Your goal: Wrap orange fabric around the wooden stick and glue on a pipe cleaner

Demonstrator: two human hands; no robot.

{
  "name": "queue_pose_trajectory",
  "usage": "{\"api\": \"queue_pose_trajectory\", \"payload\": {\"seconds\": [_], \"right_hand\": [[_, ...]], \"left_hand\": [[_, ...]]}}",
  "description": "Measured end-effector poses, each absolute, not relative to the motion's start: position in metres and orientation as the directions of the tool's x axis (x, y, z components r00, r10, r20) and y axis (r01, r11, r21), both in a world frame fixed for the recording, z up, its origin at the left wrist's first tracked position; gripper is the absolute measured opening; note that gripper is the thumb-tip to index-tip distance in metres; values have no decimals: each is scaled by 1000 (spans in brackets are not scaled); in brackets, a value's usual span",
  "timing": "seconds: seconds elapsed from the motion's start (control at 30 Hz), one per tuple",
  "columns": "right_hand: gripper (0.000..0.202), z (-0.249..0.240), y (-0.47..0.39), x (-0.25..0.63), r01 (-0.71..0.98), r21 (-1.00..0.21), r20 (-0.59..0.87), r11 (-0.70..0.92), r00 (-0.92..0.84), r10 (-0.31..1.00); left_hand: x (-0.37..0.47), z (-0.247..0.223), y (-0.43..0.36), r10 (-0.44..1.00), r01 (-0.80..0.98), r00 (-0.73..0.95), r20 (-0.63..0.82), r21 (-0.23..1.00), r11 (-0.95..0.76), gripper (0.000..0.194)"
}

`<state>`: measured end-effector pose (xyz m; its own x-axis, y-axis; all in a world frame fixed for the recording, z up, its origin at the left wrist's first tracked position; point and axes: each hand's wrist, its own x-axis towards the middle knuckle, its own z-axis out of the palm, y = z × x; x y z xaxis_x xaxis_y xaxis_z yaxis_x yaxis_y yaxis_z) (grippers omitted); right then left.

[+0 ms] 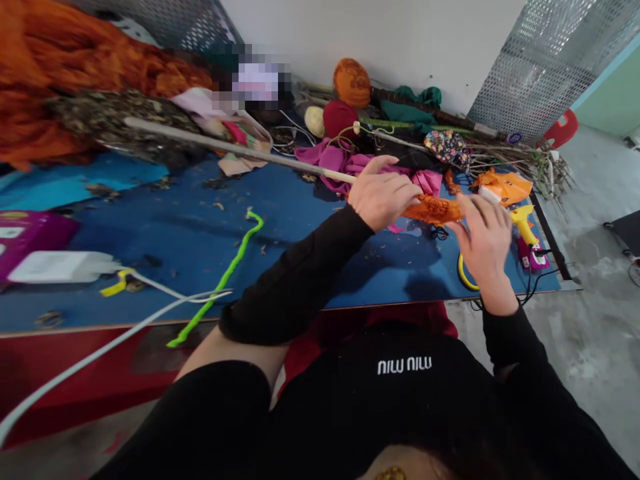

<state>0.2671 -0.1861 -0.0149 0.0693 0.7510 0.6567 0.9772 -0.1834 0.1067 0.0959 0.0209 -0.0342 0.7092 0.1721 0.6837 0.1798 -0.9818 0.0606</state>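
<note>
Left hand (383, 195) gripped the long pale wooden stick (240, 151); right hand (483, 230), beyond its bare length, pinched orange printed fabric (434, 210), best kept taut.

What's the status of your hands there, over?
Left hand holding pale stick. Right hand gripping orange cloth. Close by: yellow glue gun beside right hand, purple cloth heaped beyond the left.

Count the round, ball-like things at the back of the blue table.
3: an orange ball, farthest back; a red ball, just in front of it; and a pale yellow ball, left of the red one. More may be hidden.
</note>
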Motion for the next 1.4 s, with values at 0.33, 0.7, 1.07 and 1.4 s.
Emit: {"api": "queue_pose_trajectory", "payload": {"seconds": [0.33, 0.7, 1.07, 1.4], "right_hand": [[30, -51, -135, 267, 966, 251, 753, -62, -154, 640], [15, -36, -150, 263, 918, 396, 859, 5, -372, 352], [18, -66, -166, 276, 993, 119, 823, -14, -91, 561], [21, -65, -159, 269, 992, 95, 773, 82, -125, 621]], "left_hand": [[55, -10, 36, 223, 160, 622, 751, 157, -975, 57], [16, -19, 30, 374, 258, 720, 584, 276, -926, 29], [18, -10, 12, 292, 314, 715, 635, 81, -946, 32], [35, -25, 3, 200, 115, 736, 647, 172, -978, 35]]}}
